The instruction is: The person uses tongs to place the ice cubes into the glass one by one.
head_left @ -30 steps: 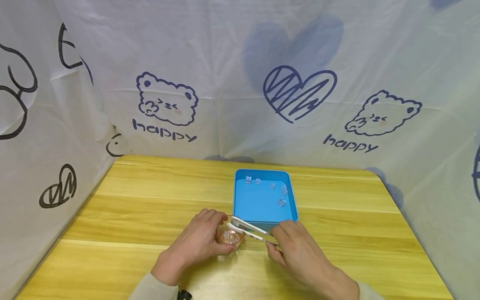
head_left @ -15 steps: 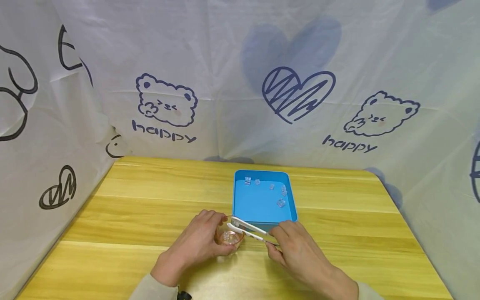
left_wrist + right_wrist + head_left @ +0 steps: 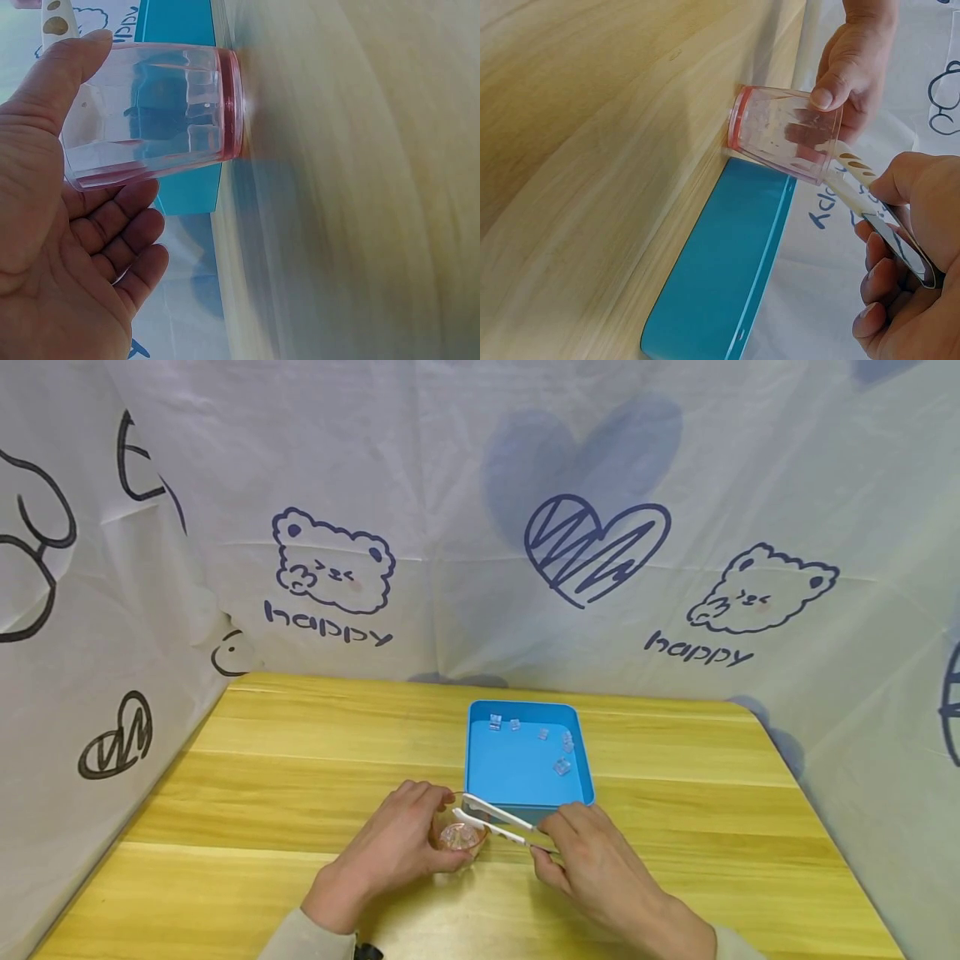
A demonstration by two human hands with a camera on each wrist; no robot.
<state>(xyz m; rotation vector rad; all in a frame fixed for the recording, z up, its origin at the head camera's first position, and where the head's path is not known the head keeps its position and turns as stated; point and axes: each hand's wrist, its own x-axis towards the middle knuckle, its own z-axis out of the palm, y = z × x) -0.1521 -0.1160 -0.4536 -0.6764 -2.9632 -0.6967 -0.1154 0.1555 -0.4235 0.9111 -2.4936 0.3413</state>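
My left hand (image 3: 390, 847) grips a small clear pink cup (image 3: 458, 833) that stands on the wooden table (image 3: 262, 793); thumb and fingers wrap its wall (image 3: 150, 112). My right hand (image 3: 592, 860) holds white tongs (image 3: 491, 821), whose tips reach over the cup's rim. In the right wrist view the tongs (image 3: 870, 214) run from my fingers to the cup (image 3: 784, 135). Clear cubes (image 3: 459, 837) lie inside the cup. A blue tray (image 3: 480, 752) just behind holds several more clear cubes (image 3: 562, 766).
White printed cloth (image 3: 480, 527) walls the table at the back and on both sides. Bare wood extends left of the cup and right of the tray.
The tongs' tips have dipped slightly toward the cup. Both hands otherwise stay in place.
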